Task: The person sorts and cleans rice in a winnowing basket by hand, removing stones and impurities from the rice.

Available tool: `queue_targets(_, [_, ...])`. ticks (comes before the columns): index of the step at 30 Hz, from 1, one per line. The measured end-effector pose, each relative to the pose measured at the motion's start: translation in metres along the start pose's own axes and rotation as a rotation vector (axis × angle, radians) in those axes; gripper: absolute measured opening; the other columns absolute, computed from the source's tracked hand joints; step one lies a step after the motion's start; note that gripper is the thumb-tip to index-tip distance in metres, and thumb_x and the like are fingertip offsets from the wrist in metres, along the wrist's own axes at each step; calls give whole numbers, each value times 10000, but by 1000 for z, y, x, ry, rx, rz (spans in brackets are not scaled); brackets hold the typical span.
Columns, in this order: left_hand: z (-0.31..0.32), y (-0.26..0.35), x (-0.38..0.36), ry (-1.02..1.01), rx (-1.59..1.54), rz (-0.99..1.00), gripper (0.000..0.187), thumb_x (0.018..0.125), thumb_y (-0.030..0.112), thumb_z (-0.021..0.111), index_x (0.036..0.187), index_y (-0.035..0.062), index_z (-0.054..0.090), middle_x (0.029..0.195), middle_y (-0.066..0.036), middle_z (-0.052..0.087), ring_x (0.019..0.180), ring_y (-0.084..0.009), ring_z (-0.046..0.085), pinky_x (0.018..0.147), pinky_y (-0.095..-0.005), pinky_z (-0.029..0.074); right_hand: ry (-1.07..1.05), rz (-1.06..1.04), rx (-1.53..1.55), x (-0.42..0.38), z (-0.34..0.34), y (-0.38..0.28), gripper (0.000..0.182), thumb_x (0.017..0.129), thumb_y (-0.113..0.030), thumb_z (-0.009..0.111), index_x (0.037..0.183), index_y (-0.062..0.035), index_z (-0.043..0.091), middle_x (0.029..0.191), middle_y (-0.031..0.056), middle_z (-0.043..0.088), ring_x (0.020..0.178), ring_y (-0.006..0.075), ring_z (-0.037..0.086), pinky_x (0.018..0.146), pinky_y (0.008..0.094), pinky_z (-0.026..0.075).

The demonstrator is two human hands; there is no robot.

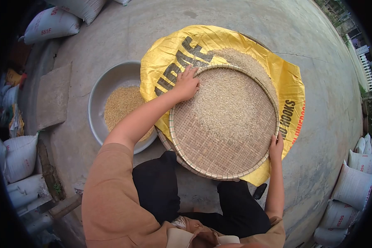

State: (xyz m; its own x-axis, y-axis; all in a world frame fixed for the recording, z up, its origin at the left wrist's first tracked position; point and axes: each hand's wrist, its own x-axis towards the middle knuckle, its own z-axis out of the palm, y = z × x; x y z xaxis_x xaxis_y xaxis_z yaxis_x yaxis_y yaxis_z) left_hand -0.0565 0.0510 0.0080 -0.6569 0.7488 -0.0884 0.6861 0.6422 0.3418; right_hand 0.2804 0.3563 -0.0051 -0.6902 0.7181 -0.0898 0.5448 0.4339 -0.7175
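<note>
A tan shirt (115,198) with short sleeves (116,153) and a pale collar (180,238) is worn, seen from five to eight o'clock. Black trousers (157,186) are seen near six o'clock. The left hand (187,85) and right hand (276,147) are uncovered.

Left hand (187,84) reaches forward, fingers (189,70) apart; right hand (276,148) points forward, its grip partly hidden, seemingly curled.

White sacks (353,184), concrete slab (53,96), white fence (367,70)
</note>
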Motion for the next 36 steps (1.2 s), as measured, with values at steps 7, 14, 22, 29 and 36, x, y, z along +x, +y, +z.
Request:
queue_targets(7, [12,-14,7,59,-193,-36,136,810,218,641,885,127,573,1412,-149,311,1366,-372,151,1067,-529,189,9,17,40,-1,1,1,439,919,-145,499,1296,62,412,1151,181,566,1003,217,551,885,299,420])
queue_targets(14, [2,1,0,13,-85,-53,116,813,227,637,868,135,594,1418,-151,307,1375,-358,127,1077,-511,161,9,16,24,-2,1,-2,438,920,-146,499,1300,54,412,1151,172,567,995,214,551,882,300,421])
queue_targets(22, [2,-12,4,11,-255,-80,144,825,235,627,876,115,567,1418,-166,297,1358,-363,163,1080,-470,200,7,13,27,0,1,3,444,918,-151,502,1305,48,412,1155,169,566,993,209,551,876,293,421])
queue_targets(29, [-38,-30,-38,67,-1137,-163,114,914,111,522,987,25,505,895,-66,642,833,-140,629,755,-273,496,28,8,34,-1,1,4,439,917,-150,508,1301,42,420,1137,159,569,969,198,547,865,292,423])
queue_targets(36, [-46,-47,-90,61,-1106,-252,243,802,100,667,1012,19,576,849,-57,645,766,-153,634,657,-284,503,22,3,40,0,2,10,431,923,-158,507,1297,39,427,1150,163,565,995,209,547,880,297,420])
